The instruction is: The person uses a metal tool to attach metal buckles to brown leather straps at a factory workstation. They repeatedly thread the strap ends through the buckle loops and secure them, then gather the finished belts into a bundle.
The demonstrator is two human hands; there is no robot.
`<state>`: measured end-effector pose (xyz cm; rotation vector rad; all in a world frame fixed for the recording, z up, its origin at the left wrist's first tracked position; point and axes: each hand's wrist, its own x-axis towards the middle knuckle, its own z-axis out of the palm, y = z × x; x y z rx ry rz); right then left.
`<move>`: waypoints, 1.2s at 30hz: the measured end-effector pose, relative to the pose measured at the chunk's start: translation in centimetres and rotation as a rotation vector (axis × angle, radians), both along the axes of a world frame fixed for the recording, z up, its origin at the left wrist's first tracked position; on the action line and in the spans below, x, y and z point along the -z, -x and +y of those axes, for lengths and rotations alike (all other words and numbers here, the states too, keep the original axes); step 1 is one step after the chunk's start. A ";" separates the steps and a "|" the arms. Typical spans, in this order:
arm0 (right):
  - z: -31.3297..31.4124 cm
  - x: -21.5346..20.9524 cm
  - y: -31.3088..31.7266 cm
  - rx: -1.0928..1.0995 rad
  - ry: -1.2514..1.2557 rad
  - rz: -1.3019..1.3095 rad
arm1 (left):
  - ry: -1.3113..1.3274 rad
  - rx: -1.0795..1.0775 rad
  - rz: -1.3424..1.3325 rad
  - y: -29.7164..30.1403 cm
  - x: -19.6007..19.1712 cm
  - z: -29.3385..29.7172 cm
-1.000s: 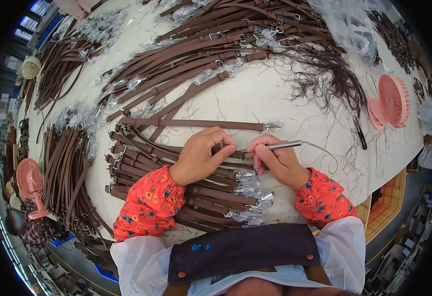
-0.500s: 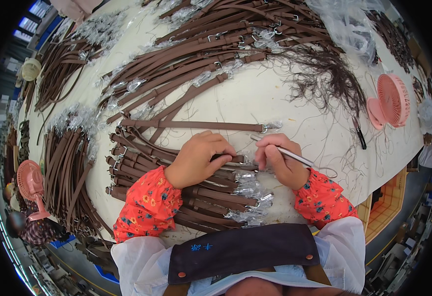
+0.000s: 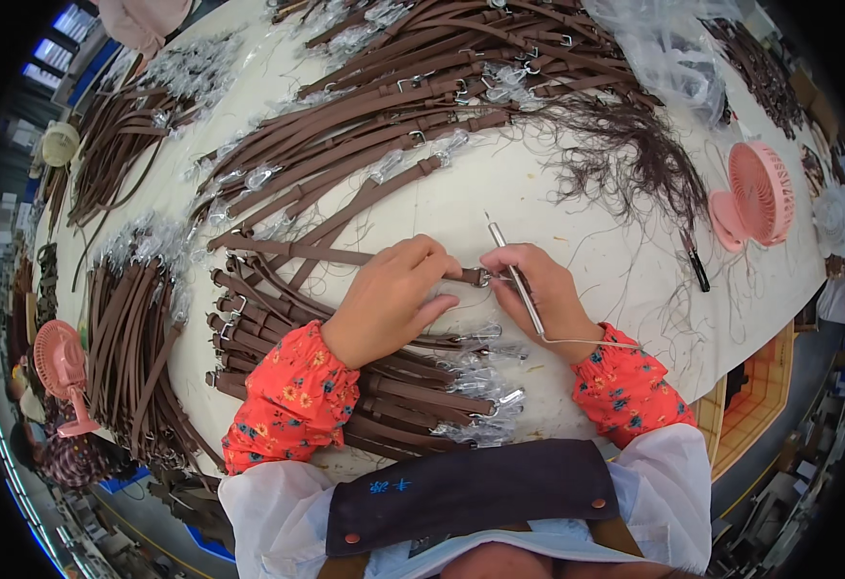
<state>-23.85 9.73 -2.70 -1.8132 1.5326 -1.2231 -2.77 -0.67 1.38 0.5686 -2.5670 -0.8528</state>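
Note:
My left hand (image 3: 391, 294) lies over a brown strap (image 3: 331, 255), its fingers curled down on it near the metal-fitted end. My thumb stands apart from the fingers. The strap's tip, with a metal clasp (image 3: 483, 278), shows between my two hands. My right hand (image 3: 545, 289) is closed round a slim silver pen-shaped tool (image 3: 516, 280) with a thin point facing away from me and a cord trailing from its rear. Its fingertips are at the clasp; whether they grip it I cannot tell. Below, a row of similar straps (image 3: 422, 386) has clear-wrapped clasp ends (image 3: 480, 391).
More brown straps (image 3: 384, 101) pile up at the back, with another bundle (image 3: 138, 347) at left. Dark loose threads (image 3: 625, 150) and a black pen-like item (image 3: 698, 262) lie at right. Pink fans stand at the right (image 3: 762, 193) and left (image 3: 59, 362). Clear plastic (image 3: 678, 63) lies at the back.
My left hand has shifted slightly up onto the upper strap, whose end is now between my hands. My right hand has moved up and left, and the tool has turned steeper.

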 end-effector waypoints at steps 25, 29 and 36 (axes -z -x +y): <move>1.3 -1.0 0.3 -0.198 -0.501 -0.609 | -0.502 -0.114 0.042 0.0 2.4 -0.5; 1.3 -0.8 0.3 -0.192 -0.508 -0.609 | -0.516 -0.118 0.028 -0.1 2.5 -0.6; 1.2 -0.9 0.4 -0.195 -0.520 -0.594 | -0.509 -0.107 0.038 -0.1 2.3 -0.6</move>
